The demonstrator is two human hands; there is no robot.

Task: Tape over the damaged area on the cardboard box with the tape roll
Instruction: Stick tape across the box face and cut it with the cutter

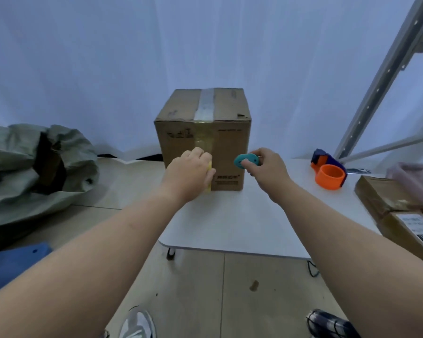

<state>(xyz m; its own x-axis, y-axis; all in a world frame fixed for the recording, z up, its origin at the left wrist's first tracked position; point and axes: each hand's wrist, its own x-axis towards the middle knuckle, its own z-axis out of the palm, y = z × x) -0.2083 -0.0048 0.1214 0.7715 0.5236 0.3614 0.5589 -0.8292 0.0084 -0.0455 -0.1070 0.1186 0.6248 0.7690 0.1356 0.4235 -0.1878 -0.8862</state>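
A brown cardboard box (226,135) stands upright at the far left corner of the white table (232,223). A clear tape strip (205,103) runs across its top and down its front face. My left hand (189,170) is closed around a yellowish tape roll (209,176), mostly hidden, pressed against the lower front of the box under the strip. To the right of it, my right hand (266,167) grips a small teal cutter (246,161) held close to the front face.
An orange and blue tape dispenser (329,173) sits on the table at the right. Flat brown parcels (398,213) lie at the right edge. A grey-green sack (37,167) lies on the floor at left. A metal frame (386,76) rises behind.
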